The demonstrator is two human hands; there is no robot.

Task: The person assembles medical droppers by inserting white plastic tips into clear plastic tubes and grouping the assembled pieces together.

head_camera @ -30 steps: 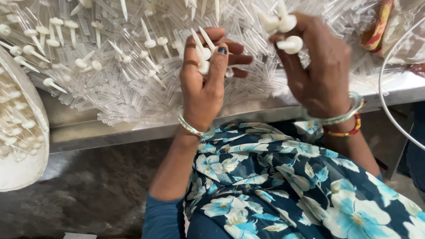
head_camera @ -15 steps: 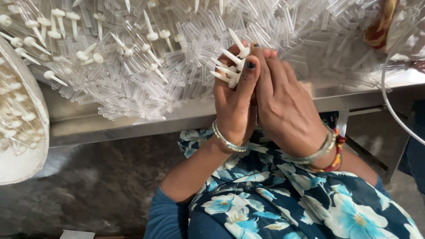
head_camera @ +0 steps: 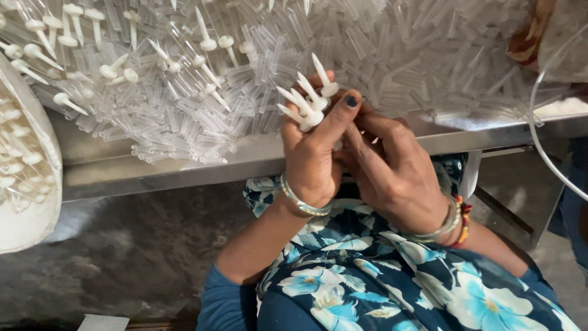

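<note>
My left hand [head_camera: 313,150] is closed around a small bunch of white pointed plastic plugs [head_camera: 306,101], their tips fanning up and to the left. My right hand [head_camera: 392,171] presses against the left from the right, fingers curled at the base of the bunch; what it grips is hidden. Both hands hover over the front edge of a metal table [head_camera: 184,168]. On the table lies a large heap of clear plastic tubes [head_camera: 392,55], with more white plugs [head_camera: 122,70] scattered over its left part.
A white sack [head_camera: 27,202] filled with plugs sits at the left edge. A thin white curved tube [head_camera: 539,147] hangs at the right beside a table leg [head_camera: 471,175]. A grey floor [head_camera: 122,257] lies below, with my floral-patterned lap underneath the hands.
The hands, apart over the heap a second ago, have come together and drawn back to the table's front edge. The bunch of plugs in the left hand has grown.
</note>
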